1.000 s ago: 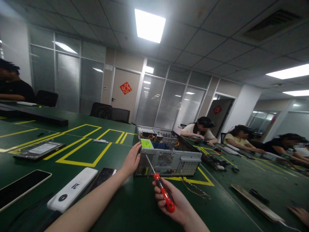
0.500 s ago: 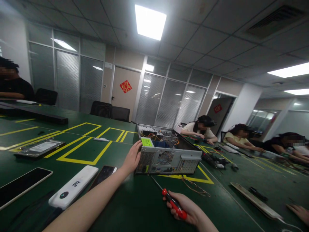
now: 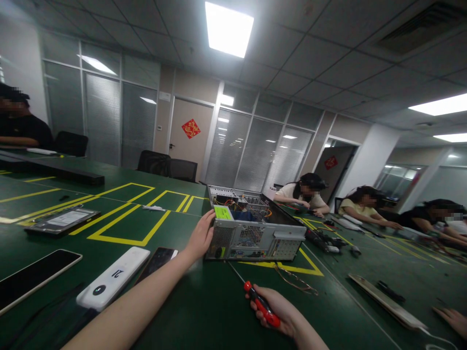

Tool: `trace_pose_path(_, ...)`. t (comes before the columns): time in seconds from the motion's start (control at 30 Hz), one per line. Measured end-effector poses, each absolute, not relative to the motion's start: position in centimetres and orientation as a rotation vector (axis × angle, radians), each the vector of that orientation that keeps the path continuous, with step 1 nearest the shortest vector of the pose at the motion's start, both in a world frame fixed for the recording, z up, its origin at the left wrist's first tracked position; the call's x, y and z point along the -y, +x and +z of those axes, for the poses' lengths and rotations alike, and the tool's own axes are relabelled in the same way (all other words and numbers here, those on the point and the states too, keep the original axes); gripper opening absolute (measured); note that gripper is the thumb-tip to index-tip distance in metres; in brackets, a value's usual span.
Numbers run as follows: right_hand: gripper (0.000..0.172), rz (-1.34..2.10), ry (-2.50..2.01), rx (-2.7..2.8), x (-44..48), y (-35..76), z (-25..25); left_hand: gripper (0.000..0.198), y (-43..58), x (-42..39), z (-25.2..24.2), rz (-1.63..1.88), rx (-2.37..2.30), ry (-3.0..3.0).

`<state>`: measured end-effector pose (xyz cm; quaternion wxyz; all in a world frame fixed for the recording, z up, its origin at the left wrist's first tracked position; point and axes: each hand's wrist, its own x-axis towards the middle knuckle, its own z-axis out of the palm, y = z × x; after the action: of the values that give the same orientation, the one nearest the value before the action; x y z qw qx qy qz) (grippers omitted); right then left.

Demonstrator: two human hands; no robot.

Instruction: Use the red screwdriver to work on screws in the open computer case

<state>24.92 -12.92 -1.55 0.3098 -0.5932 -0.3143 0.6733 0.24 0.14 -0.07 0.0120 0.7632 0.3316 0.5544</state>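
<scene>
An open computer case (image 3: pixel 268 238) lies on the green table in front of me, its rear panel with vents and ports facing my way. Inside it a power supply with a bright green label (image 3: pixel 223 213) sits at the left corner, beside coloured wires. My left hand (image 3: pixel 201 236) grips the case at that corner, fingers along its left side. Low in front of the case, my right hand (image 3: pixel 274 306) is closed round the handle of a red and black screwdriver (image 3: pixel 260 302). The thin shaft slants up and left, its tip near the case's lower edge.
A hard drive (image 3: pixel 63 219), a phone (image 3: pixel 38 279), a white device marked 21 (image 3: pixel 114 278) and a dark phone (image 3: pixel 156 264) lie left. Loose wires (image 3: pixel 296 282) are right of the screwdriver. Farther right are a power strip (image 3: pixel 386 301) and several people at work.
The view has shifted very slightly. Both hands keep their holds, and the screwdriver and case stay almost in the same place.
</scene>
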Motion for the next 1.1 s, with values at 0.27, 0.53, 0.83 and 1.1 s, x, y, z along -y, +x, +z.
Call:
trace_pose_path(0.27,0.033,1.748,-1.581,0.879,13.2,24.9,-1.5,0.042,0.3,-0.1,-0.1,1.732,-1.048,2.382)
trace_pose_path(0.53,0.032,1.554,-1.629,1.140,13.3,24.0,-1.8,0.043,0.3,-0.1,-0.1,1.751,-1.019,2.381)
trace_pose_path(0.83,0.023,0.952,-1.885,1.482,14.4,21.7,-1.1,0.042,0.2,0.2,0.0,1.735,-1.040,2.378)
trace_pose_path(1.1,0.012,1.726,-1.366,0.451,15.0,20.0,-0.6,0.042,0.2,0.2,0.1,1.728,-1.029,2.377)
